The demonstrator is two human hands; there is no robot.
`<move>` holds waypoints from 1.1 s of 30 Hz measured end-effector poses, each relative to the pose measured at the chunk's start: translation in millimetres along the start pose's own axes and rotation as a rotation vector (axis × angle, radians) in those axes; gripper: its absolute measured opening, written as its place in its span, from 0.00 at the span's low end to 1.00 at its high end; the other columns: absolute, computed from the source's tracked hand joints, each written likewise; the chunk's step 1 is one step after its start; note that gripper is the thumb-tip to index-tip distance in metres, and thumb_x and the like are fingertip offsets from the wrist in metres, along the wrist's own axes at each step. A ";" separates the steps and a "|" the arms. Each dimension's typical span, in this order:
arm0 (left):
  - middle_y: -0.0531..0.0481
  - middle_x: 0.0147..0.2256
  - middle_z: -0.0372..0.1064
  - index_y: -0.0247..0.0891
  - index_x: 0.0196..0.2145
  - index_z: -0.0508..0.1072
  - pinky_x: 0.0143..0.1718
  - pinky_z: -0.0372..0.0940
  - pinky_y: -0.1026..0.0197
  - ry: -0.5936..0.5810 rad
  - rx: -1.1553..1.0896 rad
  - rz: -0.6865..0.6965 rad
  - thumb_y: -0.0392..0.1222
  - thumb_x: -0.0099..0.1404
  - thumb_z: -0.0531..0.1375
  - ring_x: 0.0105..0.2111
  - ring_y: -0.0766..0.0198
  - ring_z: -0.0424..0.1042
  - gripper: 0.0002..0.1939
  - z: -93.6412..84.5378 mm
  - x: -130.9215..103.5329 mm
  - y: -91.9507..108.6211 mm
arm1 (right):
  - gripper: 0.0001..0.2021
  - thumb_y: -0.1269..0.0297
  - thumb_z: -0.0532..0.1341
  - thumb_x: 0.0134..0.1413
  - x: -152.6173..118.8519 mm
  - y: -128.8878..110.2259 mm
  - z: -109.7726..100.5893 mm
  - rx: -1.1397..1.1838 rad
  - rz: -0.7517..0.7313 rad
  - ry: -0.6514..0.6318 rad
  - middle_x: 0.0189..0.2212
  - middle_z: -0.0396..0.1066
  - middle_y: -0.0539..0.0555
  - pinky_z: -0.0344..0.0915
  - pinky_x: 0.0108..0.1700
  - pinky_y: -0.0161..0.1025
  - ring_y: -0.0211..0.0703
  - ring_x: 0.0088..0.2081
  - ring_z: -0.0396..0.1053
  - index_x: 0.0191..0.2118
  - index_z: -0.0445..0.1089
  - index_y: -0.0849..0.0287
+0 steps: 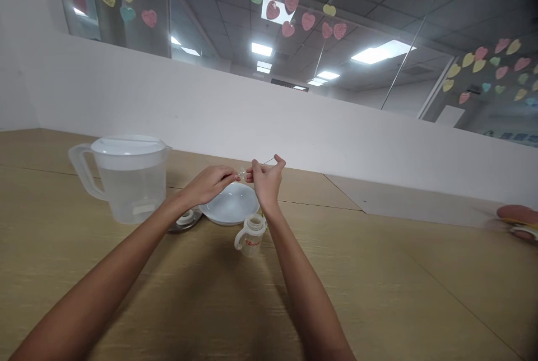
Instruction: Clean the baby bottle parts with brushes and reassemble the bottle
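Observation:
My left hand [212, 181] is closed, its fingertips pinching a small clear piece [242, 174] above the white bowl [231, 207]. Close by on the right, my right hand [267, 179] is closed around a thin dark rod [268, 161], which slants up toward its raised fingertip. Whether the rod enters the clear piece cannot be made out. Below my right hand, an open baby bottle [252, 240] with a white handle and red lettering stands upright. Partly under my left forearm lies a round metal dish [182, 228] with a white ring [186, 217] on it.
A lidded, see-through pitcher [134, 184] stands at the left, its handle pointing left. Behind the wooden table [378, 294] runs a low white wall [235, 109] under glass with heart-shaped notes. A reddish, blurred object [519, 215] sits at the far right edge.

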State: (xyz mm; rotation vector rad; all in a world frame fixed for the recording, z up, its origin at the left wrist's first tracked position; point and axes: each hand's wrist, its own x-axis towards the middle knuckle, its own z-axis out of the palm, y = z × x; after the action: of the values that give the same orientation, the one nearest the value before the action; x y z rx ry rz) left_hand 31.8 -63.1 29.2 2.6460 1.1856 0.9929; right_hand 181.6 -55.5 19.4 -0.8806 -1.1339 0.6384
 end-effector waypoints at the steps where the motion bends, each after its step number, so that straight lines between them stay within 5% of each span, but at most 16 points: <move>1: 0.48 0.31 0.72 0.36 0.33 0.72 0.34 0.58 0.61 -0.001 0.000 -0.004 0.52 0.66 0.45 0.32 0.60 0.67 0.22 0.2 -0.1 -0.3 | 0.27 0.64 0.58 0.51 0.1 -0.1 0.1 0.004 0.005 -0.006 0.20 0.71 0.45 0.66 0.24 0.32 0.36 0.18 0.68 0.54 0.45 0.62; 18: 0.50 0.26 0.68 0.36 0.29 0.70 0.29 0.54 0.62 -0.035 0.046 -0.023 0.50 0.67 0.44 0.27 0.62 0.65 0.21 -1.0 0.0 -5.0 | 0.08 0.63 0.50 0.58 5.0 4.6 0.7 0.035 0.018 -0.066 0.18 0.69 0.47 0.67 0.23 0.36 0.39 0.19 0.69 0.42 0.55 0.59; 27: 0.50 0.25 0.68 0.36 0.28 0.70 0.28 0.53 0.62 0.008 0.068 -0.047 0.52 0.66 0.44 0.27 0.62 0.65 0.22 0.8 1.3 -5.6 | 0.02 0.71 0.56 0.47 7.3 18.2 4.3 -0.058 -0.039 -0.142 0.22 0.71 0.49 0.68 0.33 0.38 0.37 0.26 0.70 0.30 0.64 0.59; 33: 0.51 0.26 0.70 0.37 0.29 0.71 0.29 0.56 0.63 -0.006 0.015 -0.058 0.53 0.65 0.45 0.28 0.62 0.67 0.22 0.3 1.5 -12.2 | 0.04 0.67 0.57 0.45 16.4 12.0 -3.9 -0.055 -0.066 -0.244 0.22 0.69 0.48 0.66 0.37 0.39 0.37 0.28 0.68 0.27 0.68 0.59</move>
State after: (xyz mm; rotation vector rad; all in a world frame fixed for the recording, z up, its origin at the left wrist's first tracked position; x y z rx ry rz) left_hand 24.9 -53.5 26.0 2.6072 1.2657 0.9697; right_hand 190.4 -37.1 16.6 -0.8235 -1.4004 0.6754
